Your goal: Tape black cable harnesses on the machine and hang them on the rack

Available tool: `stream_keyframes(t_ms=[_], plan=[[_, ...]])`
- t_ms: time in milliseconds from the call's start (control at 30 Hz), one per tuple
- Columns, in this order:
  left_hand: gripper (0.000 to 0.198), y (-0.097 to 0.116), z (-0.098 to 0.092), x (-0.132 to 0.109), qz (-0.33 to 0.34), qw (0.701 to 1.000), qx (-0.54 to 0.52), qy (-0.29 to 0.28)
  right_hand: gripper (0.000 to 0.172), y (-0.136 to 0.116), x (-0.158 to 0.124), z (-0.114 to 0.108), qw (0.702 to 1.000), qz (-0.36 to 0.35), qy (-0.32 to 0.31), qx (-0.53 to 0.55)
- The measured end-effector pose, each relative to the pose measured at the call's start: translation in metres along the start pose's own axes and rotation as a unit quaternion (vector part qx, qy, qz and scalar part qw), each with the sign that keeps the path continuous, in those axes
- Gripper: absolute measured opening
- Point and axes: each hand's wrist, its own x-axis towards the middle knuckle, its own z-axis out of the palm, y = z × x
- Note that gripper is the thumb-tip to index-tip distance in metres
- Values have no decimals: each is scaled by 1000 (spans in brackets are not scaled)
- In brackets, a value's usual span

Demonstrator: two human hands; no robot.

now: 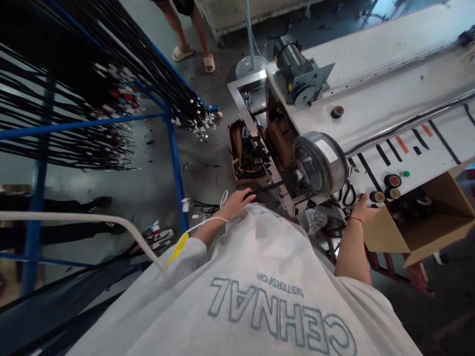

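Observation:
My left hand (239, 202) is closed around a black cable harness (272, 187) in front of my waist. The harness runs right, toward the end of the machine table, and its loose end with white connectors (186, 204) hangs to the left of my wrist. My right hand (364, 211), a red band at its wrist, is at the near table edge. Its thumb and fingers lie against a roll of black tape (377, 197), partly hidden. Black-handled scissors (348, 193) lie just left of it, beside a large grey wheel-shaped roll (322, 163).
A white machine table (371, 109) carries a motor (293, 59), tape strips and more tape rolls (392, 181). An open cardboard box (434, 217) adjoins its near edge. Blue racks (174, 168) hung with black harnesses stand left. Another person's legs (200, 29) are at the back.

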Motion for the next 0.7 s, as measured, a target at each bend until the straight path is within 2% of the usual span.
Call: stream_keyframes(t_ms=[167, 400, 533, 700], plan=[[26, 28, 4, 10, -6, 1000, -20, 14, 73, -3, -3, -2, 1000, -17, 0, 19], [28, 47, 8, 44, 22, 999, -17, 46, 81, -2, -1, -1, 1000, 6, -13, -7], [30, 61, 8, 59, 30, 998, 16, 44, 81, -1, 0, 1, 1000, 16, -17, -10], [34, 75, 13, 75, 51, 997, 33, 39, 82, 8, 5, 5, 1000, -6, -2, -6]])
